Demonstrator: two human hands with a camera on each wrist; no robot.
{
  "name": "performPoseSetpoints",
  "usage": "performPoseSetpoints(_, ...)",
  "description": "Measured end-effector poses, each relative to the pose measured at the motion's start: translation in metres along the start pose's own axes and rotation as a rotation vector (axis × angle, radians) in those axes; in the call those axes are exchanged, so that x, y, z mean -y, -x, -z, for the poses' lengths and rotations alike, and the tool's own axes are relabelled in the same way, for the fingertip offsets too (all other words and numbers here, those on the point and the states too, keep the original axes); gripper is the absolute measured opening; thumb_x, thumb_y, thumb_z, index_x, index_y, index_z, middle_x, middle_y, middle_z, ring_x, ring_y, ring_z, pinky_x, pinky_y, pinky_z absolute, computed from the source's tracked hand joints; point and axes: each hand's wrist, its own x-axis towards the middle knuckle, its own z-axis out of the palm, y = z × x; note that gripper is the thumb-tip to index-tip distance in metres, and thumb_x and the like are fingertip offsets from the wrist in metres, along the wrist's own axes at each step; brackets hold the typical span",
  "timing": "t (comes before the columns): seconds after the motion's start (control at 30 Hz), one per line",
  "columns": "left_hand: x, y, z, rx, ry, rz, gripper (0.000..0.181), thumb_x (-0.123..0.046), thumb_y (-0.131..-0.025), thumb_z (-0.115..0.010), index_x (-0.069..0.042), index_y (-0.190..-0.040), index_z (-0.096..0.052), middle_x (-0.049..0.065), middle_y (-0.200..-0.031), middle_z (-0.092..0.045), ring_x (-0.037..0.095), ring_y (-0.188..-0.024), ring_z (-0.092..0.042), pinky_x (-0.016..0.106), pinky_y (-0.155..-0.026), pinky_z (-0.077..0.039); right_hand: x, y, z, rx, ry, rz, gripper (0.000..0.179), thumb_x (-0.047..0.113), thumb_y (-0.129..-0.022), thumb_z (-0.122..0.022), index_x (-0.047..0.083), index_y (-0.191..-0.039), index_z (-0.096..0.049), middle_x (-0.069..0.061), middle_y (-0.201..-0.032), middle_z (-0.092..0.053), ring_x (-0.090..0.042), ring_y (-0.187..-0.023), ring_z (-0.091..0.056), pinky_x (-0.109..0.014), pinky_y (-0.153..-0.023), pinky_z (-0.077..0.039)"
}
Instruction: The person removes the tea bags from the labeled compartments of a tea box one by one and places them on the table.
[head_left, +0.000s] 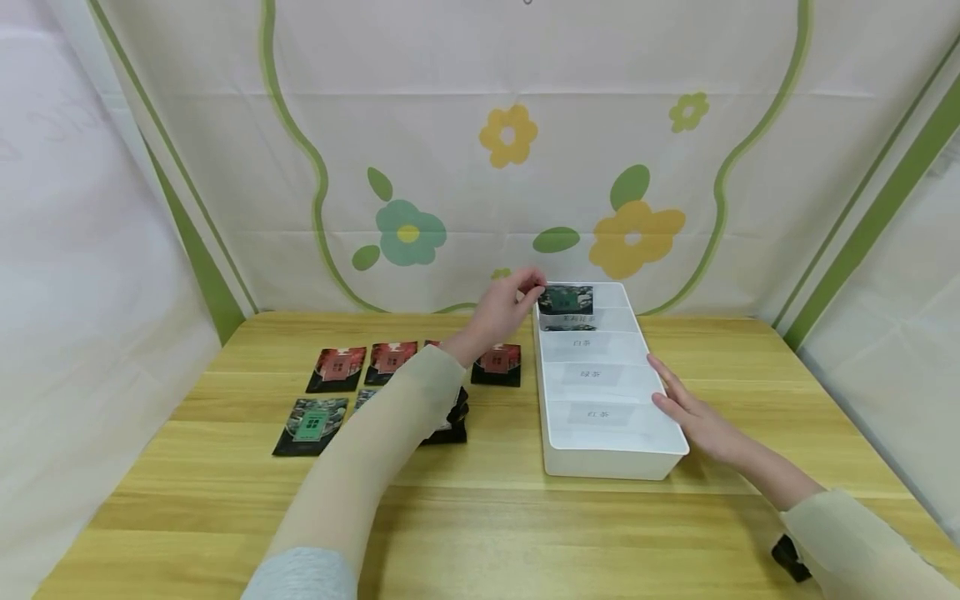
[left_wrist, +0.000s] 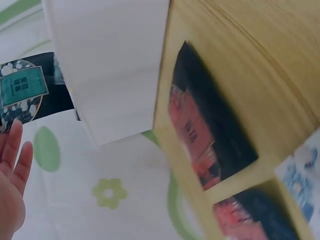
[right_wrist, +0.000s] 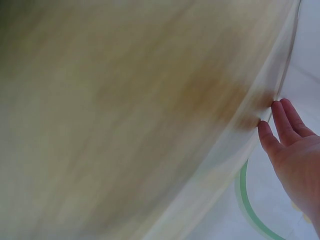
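Note:
My left hand [head_left: 506, 308] pinches a black sachet with a green label [head_left: 566, 299] by its left edge. It holds the sachet at the far end of a long white divided box [head_left: 603, 465]. In the left wrist view the green-labelled sachet [left_wrist: 22, 87] stands beside the box wall [left_wrist: 107, 75], fingertips at its lower edge. My right hand [head_left: 693, 417] rests against the box's right side, fingers extended. In the right wrist view those fingertips [right_wrist: 265, 127] touch the pale wall. Thin dividers with printed labels part the box; a dark strip shows near the second compartment, its nature unclear.
Red-labelled sachets [head_left: 336, 369] lie in a row left of the box, partly behind my left arm. A green-labelled sachet [head_left: 311, 426] and a dark pile [head_left: 450, 425] lie nearer. A small black object [head_left: 790, 558] sits by my right sleeve. A flowered cloth [head_left: 450, 150] hangs behind.

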Motion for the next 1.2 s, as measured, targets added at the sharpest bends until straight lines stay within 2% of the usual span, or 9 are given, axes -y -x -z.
performPoseSetpoints(0.27, -0.011, 0.008, 0.02, -0.069, 0.024, -0.102, 0.009, -0.014, -0.093, -0.048, -0.013, -0.099, -0.055, -0.001, -0.086, -0.059, 0.012, -0.074, -0.056, 0.02, -0.062, -0.045, 0.002, 0.001, 0.0, -0.003, 0.001, 0.001, 0.055, 0.025, -0.099, -0.031, 0.032, -0.144, 0.0, -0.013, -0.148, 0.002, -0.053, -0.123, -0.012, -0.069, -0.089, -0.014)
performPoseSetpoints(0.43, -0.015, 0.02, 0.033, -0.09, 0.024, -0.166, 0.006, -0.012, -0.092, -0.05, -0.013, -0.095, -0.055, -0.002, -0.081, -0.057, 0.009, -0.069, -0.054, 0.021, -0.059, -0.046, 0.003, 0.001, 0.0, 0.001, -0.011, 0.019, 0.056, 0.023, -0.099, -0.032, 0.03, -0.144, 0.0, -0.014, -0.148, 0.003, -0.054, -0.123, -0.01, -0.068, -0.089, -0.013)
performPoseSetpoints(0.53, -0.017, 0.031, 0.04, -0.082, 0.036, -0.189, 0.005, -0.01, -0.092, -0.05, -0.012, -0.094, -0.054, -0.002, -0.08, -0.056, 0.013, -0.068, -0.054, 0.022, -0.056, -0.046, 0.003, 0.001, 0.0, 0.003, -0.013, 0.01, 0.055, 0.025, -0.099, -0.031, 0.031, -0.144, 0.0, -0.014, -0.148, 0.003, -0.054, -0.123, -0.01, -0.068, -0.089, -0.013)
performPoseSetpoints(0.63, -0.018, 0.044, 0.047, -0.055, 0.062, -0.189, 0.006, -0.009, -0.091, -0.051, -0.011, -0.095, -0.055, -0.001, -0.08, -0.056, 0.015, -0.067, -0.055, 0.023, -0.054, -0.046, 0.002, 0.001, 0.0, 0.004, -0.009, 0.004, 0.055, 0.025, -0.099, -0.031, 0.031, -0.144, 0.001, -0.014, -0.148, 0.003, -0.054, -0.123, -0.01, -0.069, -0.089, -0.012)
performPoseSetpoints(0.77, -0.017, 0.061, 0.055, -0.017, 0.081, -0.176, 0.006, -0.009, -0.091, -0.051, -0.009, -0.095, -0.056, 0.0, -0.078, -0.057, 0.01, -0.064, -0.053, 0.023, -0.053, -0.046, 0.001, 0.001, 0.0, 0.003, -0.009, -0.004, 0.055, 0.026, -0.099, -0.031, 0.032, -0.144, 0.001, -0.015, -0.148, 0.003, -0.055, -0.122, -0.011, -0.07, -0.088, -0.013)
performPoseSetpoints(0.87, -0.014, 0.074, 0.061, 0.011, 0.099, -0.144, 0.007, -0.01, -0.092, -0.05, -0.01, -0.096, -0.055, 0.002, -0.071, -0.057, 0.01, -0.057, -0.052, 0.024, -0.047, -0.044, 0.0, 0.001, -0.001, 0.001, -0.015, -0.002, 0.055, 0.026, -0.099, -0.031, 0.032, -0.144, 0.0, -0.016, -0.148, 0.002, -0.055, -0.122, -0.011, -0.069, -0.088, -0.013)
performPoseSetpoints(0.97, -0.011, 0.085, 0.067, 0.031, 0.12, -0.097, 0.007, -0.012, -0.093, -0.049, -0.011, -0.097, -0.054, 0.004, -0.065, -0.055, 0.015, -0.053, -0.052, 0.026, -0.044, -0.043, 0.0, 0.0, -0.001, -0.001, -0.013, 0.006, 0.055, 0.025, -0.099, -0.032, 0.032, -0.144, 0.0, -0.015, -0.148, 0.002, -0.055, -0.122, -0.011, -0.068, -0.089, -0.013)
performPoseSetpoints(1.07, -0.008, 0.097, 0.07, 0.042, 0.101, -0.06, 0.007, -0.013, -0.093, -0.05, -0.013, -0.098, -0.054, 0.003, -0.064, -0.055, 0.016, -0.053, -0.053, 0.026, -0.046, -0.044, -0.001, 0.0, -0.001, -0.006, -0.01, 0.013, 0.055, 0.025, -0.099, -0.032, 0.032, -0.144, 0.0, -0.015, -0.148, 0.002, -0.054, -0.123, -0.012, -0.067, -0.091, -0.013)
performPoseSetpoints(1.2, -0.002, 0.11, 0.07, 0.049, 0.05, -0.03, 0.008, -0.013, -0.092, -0.051, -0.012, -0.099, -0.055, 0.001, -0.065, -0.056, 0.008, -0.055, -0.054, 0.025, -0.048, -0.045, -0.002, -0.001, 0.0, -0.005, -0.017, 0.02, 0.055, 0.024, -0.099, -0.032, 0.033, -0.144, 0.0, -0.013, -0.148, 0.002, -0.053, -0.124, -0.011, -0.066, -0.092, -0.012)
